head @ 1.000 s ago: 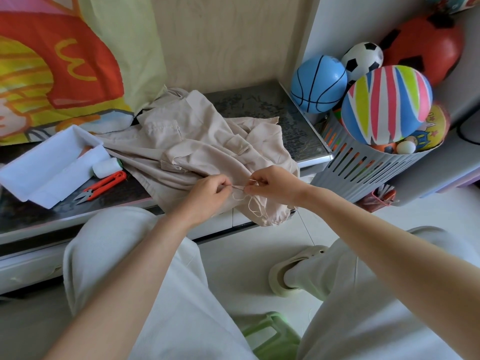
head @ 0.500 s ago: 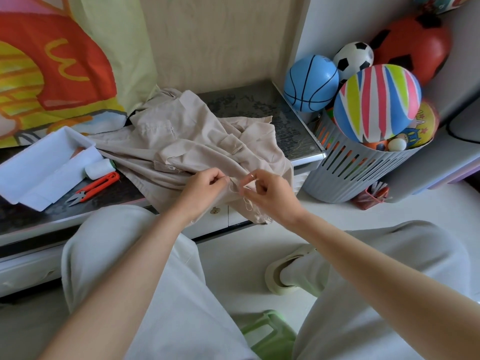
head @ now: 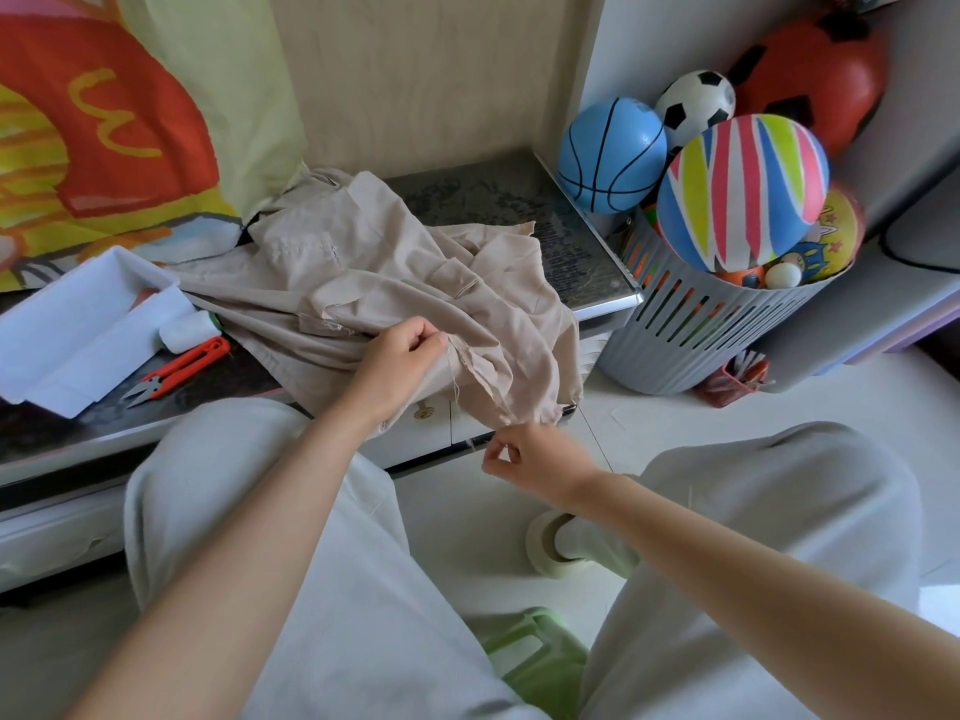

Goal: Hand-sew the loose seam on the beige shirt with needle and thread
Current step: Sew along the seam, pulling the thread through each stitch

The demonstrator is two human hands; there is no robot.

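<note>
Just one beige shirt (head: 363,272), left fingers (head: 427,339) tight on it, right fingers (head: 500,455) on thread (head: 471,444)

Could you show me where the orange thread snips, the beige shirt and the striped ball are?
orange thread snips (head: 179,370): head view, on the orange handle.
beige shirt (head: 395,283): head view, on the cloth mid-garment.
striped ball (head: 743,192): head view, on its middle.

A pale wood-grain wall panel (head: 415,70) fills twelve o'clock, with a plain white wall (head: 649,39) beside it at one. A low cabinet (head: 493,200) with a dark speckled top runs from nine to two o'clock. A bright cartoon banner (head: 104,122) hangs at ten. White floor (head: 457,537) spreads below, with a green stool (head: 535,662) at six. The light is soft and even.
</note>
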